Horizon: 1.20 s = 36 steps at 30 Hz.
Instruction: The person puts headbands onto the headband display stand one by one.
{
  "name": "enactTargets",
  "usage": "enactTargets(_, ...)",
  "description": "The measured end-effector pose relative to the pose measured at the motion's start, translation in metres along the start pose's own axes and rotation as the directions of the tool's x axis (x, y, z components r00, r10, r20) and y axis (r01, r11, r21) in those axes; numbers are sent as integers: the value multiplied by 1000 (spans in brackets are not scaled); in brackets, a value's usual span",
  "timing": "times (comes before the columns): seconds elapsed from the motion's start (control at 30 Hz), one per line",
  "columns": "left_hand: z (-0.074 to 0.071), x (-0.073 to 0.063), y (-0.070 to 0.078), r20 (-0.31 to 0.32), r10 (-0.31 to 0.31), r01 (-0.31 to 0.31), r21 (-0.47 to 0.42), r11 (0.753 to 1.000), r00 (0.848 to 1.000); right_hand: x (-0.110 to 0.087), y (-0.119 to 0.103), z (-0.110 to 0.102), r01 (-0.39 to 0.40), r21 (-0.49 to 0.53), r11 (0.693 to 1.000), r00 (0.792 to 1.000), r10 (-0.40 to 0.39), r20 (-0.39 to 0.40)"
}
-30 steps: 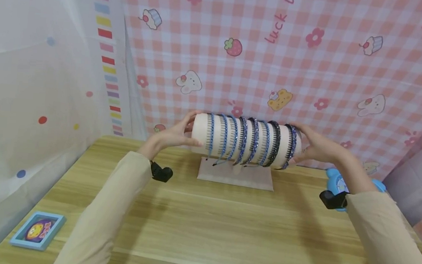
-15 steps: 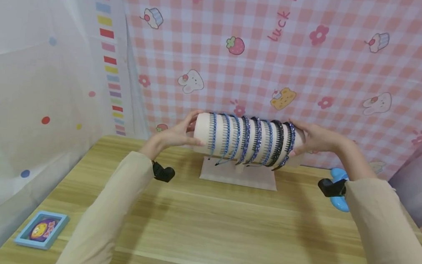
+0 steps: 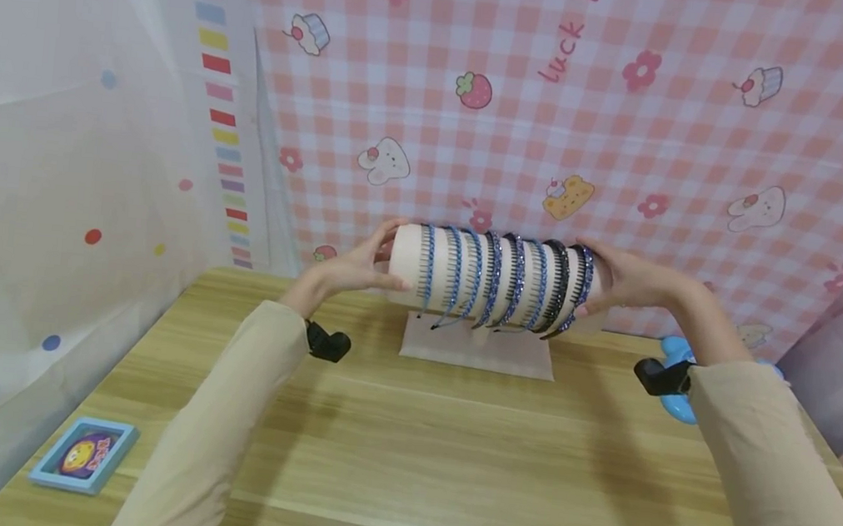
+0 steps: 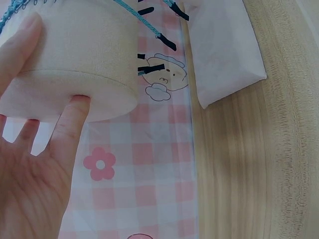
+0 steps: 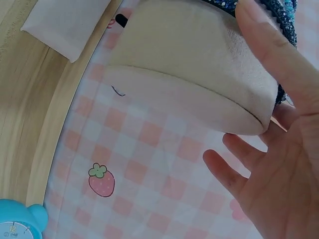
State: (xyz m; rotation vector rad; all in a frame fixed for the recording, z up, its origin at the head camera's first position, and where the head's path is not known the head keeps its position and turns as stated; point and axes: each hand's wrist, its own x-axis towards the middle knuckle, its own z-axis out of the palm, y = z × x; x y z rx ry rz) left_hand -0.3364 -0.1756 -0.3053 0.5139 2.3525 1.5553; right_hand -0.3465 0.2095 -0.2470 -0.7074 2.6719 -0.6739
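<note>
A pale padded headband stand (image 3: 406, 257) lies crosswise at the back of the table, on a flat base (image 3: 477, 353). Several toothed headbands ring its roll, some blue, some dark and glittery, one black (image 3: 560, 279). My left hand (image 3: 341, 269) holds the roll's left end; in the left wrist view its thumb (image 4: 24, 47) lies on the bare cover and a finger touches the end face. At the other end, my right hand (image 3: 638, 284) grips the rightmost glittery headband (image 3: 585, 277), thumb in front and fingers behind. The fingertips behind the roll are partly hidden.
A blue-framed picture (image 3: 84, 455) lies at the table's left edge. A blue clock (image 5: 20, 219) stands at the right, partly behind my right wrist in the head view. A pink checked cloth (image 3: 523, 138) hangs directly behind the stand.
The rightmost headband has shifted left along the roll, its lower end most, along with my right hand's thumb. My left hand stays at its end. The head view has shifted slightly.
</note>
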Motion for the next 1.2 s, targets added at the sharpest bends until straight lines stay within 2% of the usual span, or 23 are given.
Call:
enactTargets(0.4, 4, 5, 1, 17, -5, 5, 6, 1000, 1000, -6, 3, 2, -30, 55, 998, 999, 27, 44)
enactTargets(0.57, 4, 7, 1, 26, 0, 0, 2, 1000, 1000, -8, 8, 4, -48, 71, 996, 999, 47, 22)
enactTargets(0.67, 4, 7, 3, 32, -4, 5, -6, 1000, 999, -9, 11, 9, -39, 69, 997, 999, 40, -10)
enactTargets(0.93, -1, 8, -5, 23, -9, 8, 14, 1000, 1000, -7, 15, 22, 14, 81, 997, 996, -7, -85)
enactTargets(1.2, -7, 4, -7, 15, -10, 9, 67, 998, 1000, -5, 25, 39, 63, 230, 971, 995, -43, -92)
